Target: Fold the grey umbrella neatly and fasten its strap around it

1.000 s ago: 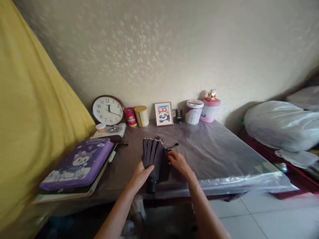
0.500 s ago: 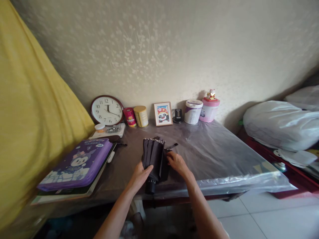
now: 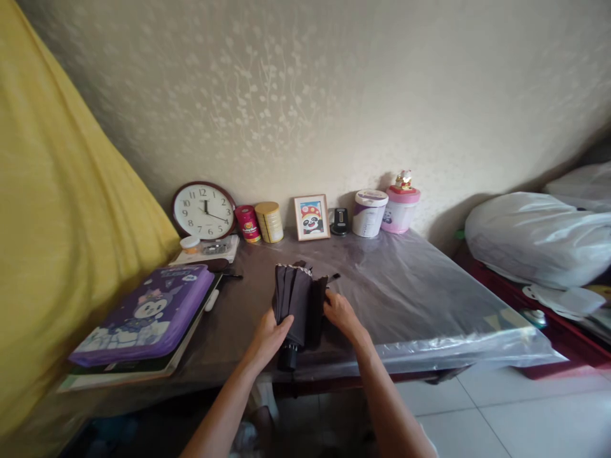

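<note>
A folded dark grey umbrella lies on the table near its front edge, handle end toward me. My left hand grips the umbrella's lower left side, thumb on the fabric. My right hand presses against its right side, fingers curled on the folds beside the closing strap. Both forearms reach in from below.
A purple cartoon case lies on a book at the left. Along the wall stand a clock, two tins, a framed panda picture and two tubs. A yellow curtain hangs left; white bags lie right.
My right hand has shifted slightly down and in against the umbrella's right side, gathering the folds. The left hand keeps its hold. The camera has barely moved.
</note>
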Action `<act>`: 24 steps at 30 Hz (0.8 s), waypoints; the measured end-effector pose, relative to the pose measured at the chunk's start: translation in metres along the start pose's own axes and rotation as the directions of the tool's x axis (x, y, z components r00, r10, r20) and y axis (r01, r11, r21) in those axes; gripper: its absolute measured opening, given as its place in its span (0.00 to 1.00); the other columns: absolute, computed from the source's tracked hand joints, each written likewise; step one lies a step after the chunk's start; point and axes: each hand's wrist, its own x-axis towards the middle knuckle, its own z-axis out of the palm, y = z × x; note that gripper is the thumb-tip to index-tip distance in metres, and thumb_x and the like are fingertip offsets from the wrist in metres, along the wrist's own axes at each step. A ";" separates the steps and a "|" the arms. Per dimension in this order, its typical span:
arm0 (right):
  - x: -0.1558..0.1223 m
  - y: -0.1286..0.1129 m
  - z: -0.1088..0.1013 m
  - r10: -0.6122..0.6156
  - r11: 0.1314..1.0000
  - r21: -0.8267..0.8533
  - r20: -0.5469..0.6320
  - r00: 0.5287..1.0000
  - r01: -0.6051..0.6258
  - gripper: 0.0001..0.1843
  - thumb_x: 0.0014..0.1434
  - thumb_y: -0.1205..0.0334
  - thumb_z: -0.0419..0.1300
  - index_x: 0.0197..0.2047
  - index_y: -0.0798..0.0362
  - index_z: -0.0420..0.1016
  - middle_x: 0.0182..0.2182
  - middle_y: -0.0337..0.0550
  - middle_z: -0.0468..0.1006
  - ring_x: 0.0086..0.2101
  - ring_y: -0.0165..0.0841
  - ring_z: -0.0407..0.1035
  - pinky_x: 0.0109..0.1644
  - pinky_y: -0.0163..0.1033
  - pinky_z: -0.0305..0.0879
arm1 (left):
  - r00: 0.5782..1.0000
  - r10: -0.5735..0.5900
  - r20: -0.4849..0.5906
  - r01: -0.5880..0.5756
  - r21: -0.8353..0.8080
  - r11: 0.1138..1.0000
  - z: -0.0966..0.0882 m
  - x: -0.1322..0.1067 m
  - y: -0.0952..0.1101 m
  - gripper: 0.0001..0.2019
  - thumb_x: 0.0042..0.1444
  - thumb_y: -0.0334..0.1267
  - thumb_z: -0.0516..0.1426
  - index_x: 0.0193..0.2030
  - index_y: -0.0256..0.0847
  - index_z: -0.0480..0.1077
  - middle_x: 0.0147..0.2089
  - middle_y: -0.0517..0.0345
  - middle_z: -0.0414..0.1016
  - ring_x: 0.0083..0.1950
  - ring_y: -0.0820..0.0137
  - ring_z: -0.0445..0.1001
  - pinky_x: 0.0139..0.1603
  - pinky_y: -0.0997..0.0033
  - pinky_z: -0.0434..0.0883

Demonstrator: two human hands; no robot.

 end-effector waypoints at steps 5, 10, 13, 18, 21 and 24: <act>0.000 -0.001 0.003 -0.004 1.000 0.008 -0.012 1.000 0.004 0.12 0.58 0.69 0.47 0.38 0.54 0.71 0.40 0.51 0.78 0.41 0.37 0.71 0.37 0.35 0.55 | 1.000 0.021 0.005 -0.021 0.132 0.991 0.006 -0.002 0.003 0.13 0.51 0.38 0.54 0.42 0.35 0.71 0.42 0.46 0.77 0.45 0.60 0.75 0.47 0.66 0.68; 0.000 0.000 0.001 -0.008 0.998 0.056 -0.007 1.000 0.009 0.11 0.56 0.71 0.48 0.36 0.55 0.71 0.37 0.52 0.78 0.40 0.38 0.72 0.38 0.35 0.57 | 1.000 0.015 -0.005 -0.014 0.121 0.993 0.004 0.000 -0.004 0.13 0.52 0.37 0.53 0.42 0.34 0.71 0.41 0.45 0.77 0.45 0.59 0.75 0.47 0.65 0.68; -0.001 -0.001 -0.001 -0.025 0.995 0.100 0.003 1.000 0.024 0.12 0.55 0.72 0.47 0.35 0.56 0.70 0.34 0.50 0.78 0.37 0.35 0.72 0.37 0.34 0.60 | 1.000 0.024 0.011 -0.024 0.074 0.997 0.003 0.002 -0.007 0.15 0.52 0.38 0.53 0.45 0.34 0.71 0.44 0.46 0.77 0.46 0.60 0.75 0.47 0.66 0.69; -0.004 -0.010 0.005 -0.092 0.866 0.500 0.128 0.988 0.016 0.17 0.58 0.68 0.46 0.50 0.53 0.64 0.34 0.40 0.77 0.28 0.28 0.74 0.29 0.29 0.65 | 0.998 -0.060 0.031 0.064 -0.192 0.979 0.000 0.000 -0.004 0.16 0.50 0.40 0.56 0.43 0.35 0.72 0.41 0.50 0.79 0.44 0.61 0.76 0.43 0.67 0.71; -0.005 -0.017 0.013 -0.094 0.743 0.669 0.138 0.986 -0.022 0.18 0.57 0.67 0.48 0.52 0.53 0.62 0.34 0.40 0.76 0.26 0.28 0.74 0.27 0.30 0.67 | 0.990 -0.135 0.028 0.138 -0.288 0.948 -0.003 -0.001 -0.001 0.16 0.49 0.42 0.57 0.42 0.36 0.73 0.40 0.50 0.79 0.41 0.61 0.77 0.38 0.68 0.72; -0.006 -0.022 0.018 -0.119 0.745 0.666 0.079 0.990 0.037 0.18 0.57 0.66 0.50 0.51 0.53 0.64 0.32 0.40 0.75 0.25 0.29 0.73 0.27 0.31 0.68 | 0.985 -0.171 0.016 0.166 -0.326 0.931 -0.005 -0.001 0.003 0.17 0.49 0.45 0.58 0.43 0.37 0.73 0.43 0.49 0.79 0.44 0.60 0.77 0.42 0.66 0.72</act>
